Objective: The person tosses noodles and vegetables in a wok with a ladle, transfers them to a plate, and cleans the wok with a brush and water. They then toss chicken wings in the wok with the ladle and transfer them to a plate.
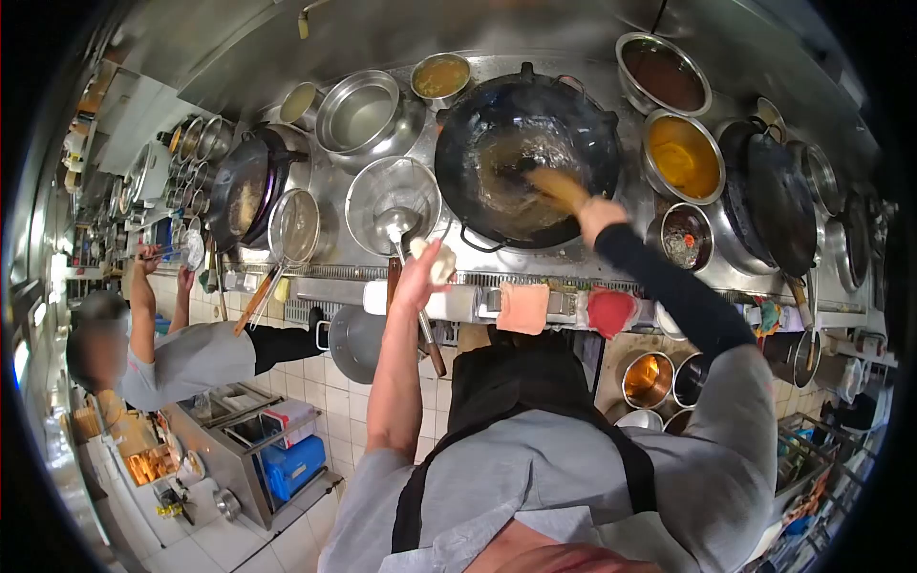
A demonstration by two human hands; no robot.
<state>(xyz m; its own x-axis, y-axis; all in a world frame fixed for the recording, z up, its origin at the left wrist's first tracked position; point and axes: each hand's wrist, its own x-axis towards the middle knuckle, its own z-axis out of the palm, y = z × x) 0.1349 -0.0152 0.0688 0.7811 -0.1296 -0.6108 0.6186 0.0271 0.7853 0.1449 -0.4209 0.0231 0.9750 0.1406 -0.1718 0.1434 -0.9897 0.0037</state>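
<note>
My right hand (602,218) is closed around a tan wok brush (559,188), smeared by motion, whose far end reaches into the big black wok (468,124). Shallow, brownish water shines in the bottom of that wok. My left hand (418,275) is closed on a bunched white cloth (441,265) at the front of the stove. A ladle (396,223) with a long handle lies with its bowl over a round mesh strainer (363,196), and its handle runs down behind my left hand and wrist.
Metal bowls of orange oil (683,158) and dark liquid (659,76) stand right of the wok. A water pot (358,113) sits behind the strainer. Folded cloths (523,307) hang on the front rail. At the left, another person (191,358) works at a second wok (244,191).
</note>
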